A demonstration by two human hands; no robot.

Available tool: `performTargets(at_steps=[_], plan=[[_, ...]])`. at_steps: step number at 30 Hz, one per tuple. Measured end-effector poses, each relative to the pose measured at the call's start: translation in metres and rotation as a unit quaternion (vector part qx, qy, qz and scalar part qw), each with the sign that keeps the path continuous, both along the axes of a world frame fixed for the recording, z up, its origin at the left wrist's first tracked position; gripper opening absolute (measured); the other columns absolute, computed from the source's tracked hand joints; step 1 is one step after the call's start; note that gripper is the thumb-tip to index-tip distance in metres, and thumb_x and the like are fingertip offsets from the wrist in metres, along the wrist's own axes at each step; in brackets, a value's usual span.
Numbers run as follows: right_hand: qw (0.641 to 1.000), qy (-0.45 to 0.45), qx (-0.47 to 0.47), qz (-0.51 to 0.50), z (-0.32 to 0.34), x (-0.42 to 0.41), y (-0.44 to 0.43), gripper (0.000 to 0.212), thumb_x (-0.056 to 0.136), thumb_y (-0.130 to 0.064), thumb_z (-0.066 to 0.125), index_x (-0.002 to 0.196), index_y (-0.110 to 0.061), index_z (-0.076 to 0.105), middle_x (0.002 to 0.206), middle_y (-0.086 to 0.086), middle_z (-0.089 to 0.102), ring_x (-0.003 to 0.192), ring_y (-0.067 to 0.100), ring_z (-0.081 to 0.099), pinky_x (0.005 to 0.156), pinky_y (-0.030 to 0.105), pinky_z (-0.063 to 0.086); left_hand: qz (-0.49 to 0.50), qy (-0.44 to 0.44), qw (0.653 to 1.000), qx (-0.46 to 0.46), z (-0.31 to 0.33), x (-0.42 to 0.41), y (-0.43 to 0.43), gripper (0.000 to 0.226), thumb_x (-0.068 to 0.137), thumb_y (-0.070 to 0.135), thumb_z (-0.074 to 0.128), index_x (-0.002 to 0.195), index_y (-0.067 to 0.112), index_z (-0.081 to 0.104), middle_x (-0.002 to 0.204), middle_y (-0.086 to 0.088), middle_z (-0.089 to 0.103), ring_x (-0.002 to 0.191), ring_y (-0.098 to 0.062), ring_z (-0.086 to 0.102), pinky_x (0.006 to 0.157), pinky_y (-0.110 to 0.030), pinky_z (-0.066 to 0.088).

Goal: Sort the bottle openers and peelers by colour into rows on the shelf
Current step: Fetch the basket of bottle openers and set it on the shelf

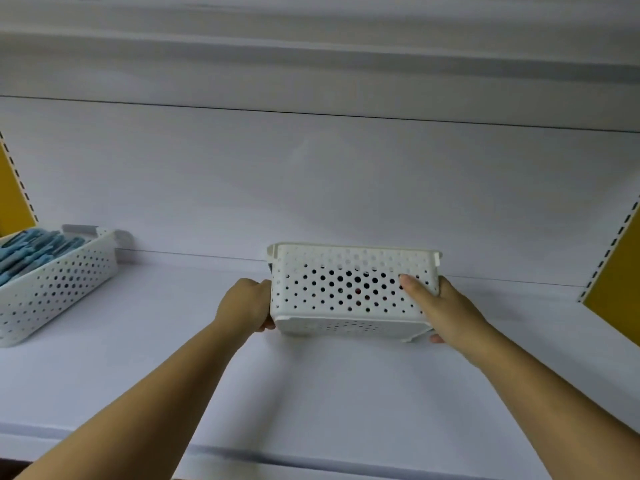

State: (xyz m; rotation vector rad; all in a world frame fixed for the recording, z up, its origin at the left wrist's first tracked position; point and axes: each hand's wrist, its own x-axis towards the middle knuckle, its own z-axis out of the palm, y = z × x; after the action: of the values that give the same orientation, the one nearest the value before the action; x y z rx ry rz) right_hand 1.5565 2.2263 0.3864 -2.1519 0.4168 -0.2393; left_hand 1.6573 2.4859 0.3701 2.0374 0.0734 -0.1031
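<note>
Tipped white basket (349, 271) between left hand (247, 306) and right hand (446, 308), fingers of both tight around its two ends.

The shelf (346, 393) lies bare between the left basket (52, 289) of blue tools and the held basket (346, 292). Near the front edge nothing blocks passage. Yellow side panels (620, 271) close both ends.

We record a shop: a white metal display shelf (311, 393) with slotted uprights (611, 249), yellow side panels (621, 271), and white perforated plastic baskets (59, 282), one stocked with blue utensils (33, 252).
</note>
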Motion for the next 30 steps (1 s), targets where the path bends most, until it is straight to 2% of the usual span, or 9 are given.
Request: performTargets(at_steps=[7,12,15,19,20,22,24,27,30], plan=[[1.000,0.018,0.009,0.013,0.004,0.027,-0.004,0.060,0.077,-0.077,0.042,0.118,-0.034,0.048,0.104,-0.011,0.062,0.094,0.014,0.060,0.071,0.034,0.055,0.075,-0.074,0.989,-0.107,-0.033,0.015,-0.011,0.031,0.079,0.020,0.045,0.053,0.006,0.049,0.048,-0.007,0.056,0.055,-0.023,0.046,0.061,-0.035,0.039],[0.998,0.053,0.007,0.020,0.016,0.042,-0.005,0.054,0.080,-0.077,0.038,0.101,-0.031,0.058,0.091,-0.003,0.070,0.084,0.018,0.066,0.070,0.034,0.053,0.069,-0.105,0.983,-0.135,-0.057,0.007,-0.020,0.028,0.078,0.022,0.042,0.056,0.006,0.046,0.056,-0.006,0.051,0.059,-0.020,0.044,0.058,-0.034,0.036],[0.999,0.039,-0.011,-0.015,0.013,0.053,-0.008,0.066,0.078,-0.082,0.031,0.099,-0.027,0.060,0.089,0.002,0.071,0.084,0.022,0.067,0.078,0.040,0.056,0.041,-0.103,0.987,-0.118,-0.062,0.011,-0.017,0.034,0.070,0.029,0.040,0.072,0.003,0.062,0.072,-0.004,0.064,0.069,-0.021,0.055,0.066,-0.037,0.047],[0.997,-0.030,0.022,-0.062,-0.024,0.052,-0.003,0.087,0.072,-0.087,0.013,0.107,-0.023,0.059,0.094,0.007,0.068,0.086,0.026,0.065,0.081,0.048,0.055,0.003,-0.097,0.994,-0.056,-0.066,0.015,-0.017,0.025,0.084,0.018,0.052,0.104,0.026,0.065,0.099,0.008,0.068,0.090,-0.014,0.062,0.081,-0.036,0.052],[0.996,-0.052,0.041,-0.066,-0.042,0.049,0.001,0.081,0.073,-0.086,0.021,0.110,-0.025,0.059,0.096,0.005,0.067,0.087,0.025,0.064,0.081,0.047,0.055,-0.001,-0.105,0.994,-0.026,-0.068,0.016,-0.018,0.028,0.086,0.019,0.054,0.111,0.028,0.061,0.102,0.010,0.067,0.092,-0.012,0.063,0.081,-0.034,0.051],[0.995,-0.075,0.032,-0.062,-0.068,0.041,0.010,0.044,0.085,-0.065,0.045,0.106,-0.029,0.058,0.099,-0.002,0.066,0.088,0.019,0.062,0.080,0.039,0.053,-0.005,-0.119,0.993,0.017,-0.069,0.018,-0.020,0.034,0.087,0.023,0.057,0.120,0.030,0.052,0.107,0.013,0.064,0.094,-0.010,0.062,0.076,-0.029,0.047],[0.994,-0.081,0.032,-0.065,-0.078,0.041,0.011,0.018,0.091,-0.046,0.053,0.102,-0.032,0.055,0.097,-0.007,0.063,0.093,0.019,0.060,0.078,0.033,0.047,-0.014,-0.124,0.991,0.040,-0.070,0.020,-0.022,0.042,0.087,0.027,0.058,0.127,0.033,0.046,0.108,0.014,0.062,0.094,-0.010,0.062,0.072,-0.027,0.043],[0.994,-0.081,0.042,-0.065,-0.081,0.047,0.006,0.022,0.094,-0.044,0.049,0.107,-0.027,0.056,0.093,-0.009,0.062,0.091,0.018,0.058,0.075,0.031,0.042,-0.034,-0.130,0.986,0.099,-0.071,0.020,-0.024,0.030,0.085,0.033,0.060,0.114,0.030,0.052,0.098,0.013,0.060,0.090,-0.014,0.060,0.069,-0.029,0.043],[0.988,-0.113,0.076,-0.073,-0.088,0.051,0.000,0.015,0.092,-0.041,0.055,0.094,-0.028,0.060,0.090,-0.012,0.066,0.088,0.016,0.061,0.073,0.031,0.046,-0.064,-0.151,0.979,0.122,-0.072,0.019,-0.024,0.029,0.079,0.024,0.063,0.107,0.024,0.054,0.101,0.009,0.058,0.096,-0.016,0.057,0.077,-0.034,0.049]])
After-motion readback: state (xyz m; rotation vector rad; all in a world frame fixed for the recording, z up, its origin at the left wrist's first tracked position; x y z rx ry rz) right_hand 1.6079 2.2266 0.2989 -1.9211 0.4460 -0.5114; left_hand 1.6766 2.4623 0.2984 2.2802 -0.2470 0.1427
